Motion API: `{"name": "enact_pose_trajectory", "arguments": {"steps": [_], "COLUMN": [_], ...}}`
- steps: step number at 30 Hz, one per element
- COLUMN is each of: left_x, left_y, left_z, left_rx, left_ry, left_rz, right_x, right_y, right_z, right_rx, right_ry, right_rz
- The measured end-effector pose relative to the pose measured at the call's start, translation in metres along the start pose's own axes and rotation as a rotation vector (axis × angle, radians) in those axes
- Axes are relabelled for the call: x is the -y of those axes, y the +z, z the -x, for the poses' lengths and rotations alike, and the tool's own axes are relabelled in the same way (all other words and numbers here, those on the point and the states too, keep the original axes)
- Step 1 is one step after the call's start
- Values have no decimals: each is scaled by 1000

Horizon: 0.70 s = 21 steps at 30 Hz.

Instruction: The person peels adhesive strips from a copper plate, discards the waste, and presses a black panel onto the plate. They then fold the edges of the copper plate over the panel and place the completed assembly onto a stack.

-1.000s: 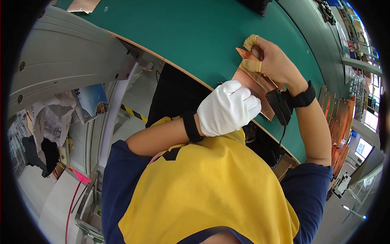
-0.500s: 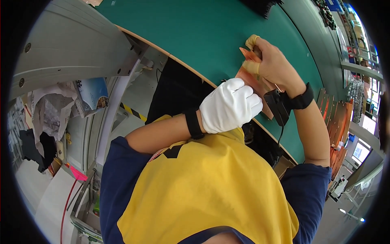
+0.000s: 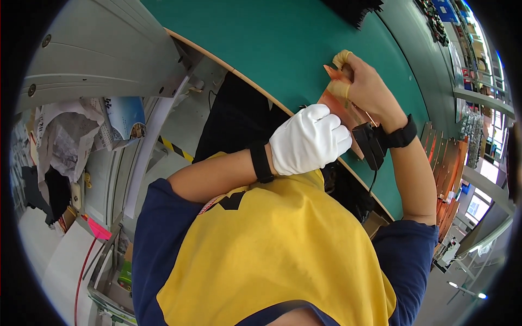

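Copper sheet (image 3: pixel 338 106) gripped by left hand (image 3: pixel 310 139) and right hand (image 3: pixel 365 87), long axis running from the table (image 3: pixel 283 49) near edge towards its far side.

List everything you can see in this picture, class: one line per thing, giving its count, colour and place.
Thin sheet: one, orange-brown, held over the near edge of the bench.
Bench top: one, green, upper middle.
Flat boards: a stack, orange-brown, at the right by the bench.
Crumpled paper: a heap, grey-white, at the left.
Left hand: one, in a white glove, on the sheet's near end.
Right hand: one, bare with yellowish finger cots, gripping the sheet's far end.
Wrist straps: two, black, one per wrist.
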<state>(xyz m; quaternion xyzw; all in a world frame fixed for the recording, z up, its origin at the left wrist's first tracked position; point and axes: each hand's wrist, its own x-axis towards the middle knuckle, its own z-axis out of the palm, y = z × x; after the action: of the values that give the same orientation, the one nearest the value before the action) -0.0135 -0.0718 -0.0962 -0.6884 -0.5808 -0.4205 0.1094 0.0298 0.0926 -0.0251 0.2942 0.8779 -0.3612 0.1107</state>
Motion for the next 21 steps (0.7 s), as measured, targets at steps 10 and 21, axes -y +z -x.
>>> {"name": "enact_pose_trajectory", "arguments": {"steps": [10,21], "left_x": [-2,-29], "left_y": [-1,12], "left_z": [-1,-10], "left_rx": [-18,-75], "left_ry": [-5,-186], "left_rz": [-6,-110], "right_x": [-5,21], "right_y": [7,9], "right_z": [40,21], "right_rx": [-293,-120], "right_ry": [-231,-286], "right_rz": [31,414]}}
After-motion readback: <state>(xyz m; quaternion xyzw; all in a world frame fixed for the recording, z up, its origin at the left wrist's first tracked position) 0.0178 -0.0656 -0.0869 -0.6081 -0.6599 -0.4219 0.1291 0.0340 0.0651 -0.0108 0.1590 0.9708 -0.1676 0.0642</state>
